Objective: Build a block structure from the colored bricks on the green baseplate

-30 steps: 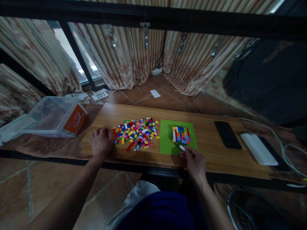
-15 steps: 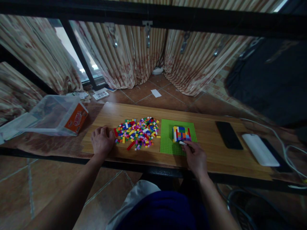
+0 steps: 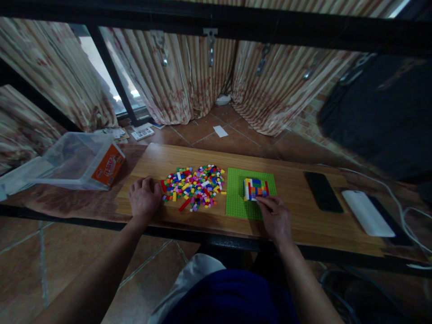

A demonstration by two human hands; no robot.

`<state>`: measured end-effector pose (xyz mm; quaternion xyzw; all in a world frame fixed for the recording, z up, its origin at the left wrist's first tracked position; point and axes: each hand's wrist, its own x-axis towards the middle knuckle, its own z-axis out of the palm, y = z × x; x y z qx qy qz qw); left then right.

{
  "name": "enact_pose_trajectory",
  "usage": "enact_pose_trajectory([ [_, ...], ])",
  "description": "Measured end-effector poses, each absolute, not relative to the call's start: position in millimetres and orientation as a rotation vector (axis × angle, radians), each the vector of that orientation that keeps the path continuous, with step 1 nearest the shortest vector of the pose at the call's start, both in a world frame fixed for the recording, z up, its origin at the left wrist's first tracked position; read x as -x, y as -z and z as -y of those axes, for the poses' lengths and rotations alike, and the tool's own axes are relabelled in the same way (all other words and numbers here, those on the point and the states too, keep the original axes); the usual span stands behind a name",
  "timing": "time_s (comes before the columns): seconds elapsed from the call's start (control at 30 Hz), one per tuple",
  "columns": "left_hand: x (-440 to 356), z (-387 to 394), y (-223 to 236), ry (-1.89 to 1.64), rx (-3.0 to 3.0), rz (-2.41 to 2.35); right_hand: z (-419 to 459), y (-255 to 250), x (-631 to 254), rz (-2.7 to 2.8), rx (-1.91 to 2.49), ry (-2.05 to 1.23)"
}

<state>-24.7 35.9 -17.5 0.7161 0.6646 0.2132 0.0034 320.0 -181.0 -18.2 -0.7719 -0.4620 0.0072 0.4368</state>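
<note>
A small block structure [image 3: 256,186] of multicoloured toy bricks stands on a green baseplate [image 3: 234,207]. My right hand [image 3: 276,217] is at its near side, thumb and fingertips pinched on a small white brick [image 3: 254,199] against the structure's front edge; the fingers cover most of that brick. To the left lies a pile of loose bricks [image 3: 197,186] in many colours. Beside the pile's left end my left hand [image 3: 144,198] rests on the wooden board, fingers loosely bent and apart, with nothing visible in them.
A clear plastic bin [image 3: 77,173] with an orange label stands on the left. A black phone [image 3: 323,192], a white rectangular device [image 3: 367,213] and white cables [image 3: 403,220] lie on the right. A dark metal bar [image 3: 216,18] crosses above the table, with curtains behind.
My right hand has brought the white brick slightly forward, from just in front of the structure to its near edge. The left hand stays in place.
</note>
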Motion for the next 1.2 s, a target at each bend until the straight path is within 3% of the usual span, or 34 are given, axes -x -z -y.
enact_pose_trajectory([
  [0.73, 23, -34, 14, -0.636, -2.22, -2.09, 182, 44, -311, 1.243, 1.984, 0.226],
  [1.2, 22, -33, 12, -0.639, -2.216, -2.086, 201, 17, -300, 0.964, 1.913, 0.123],
])
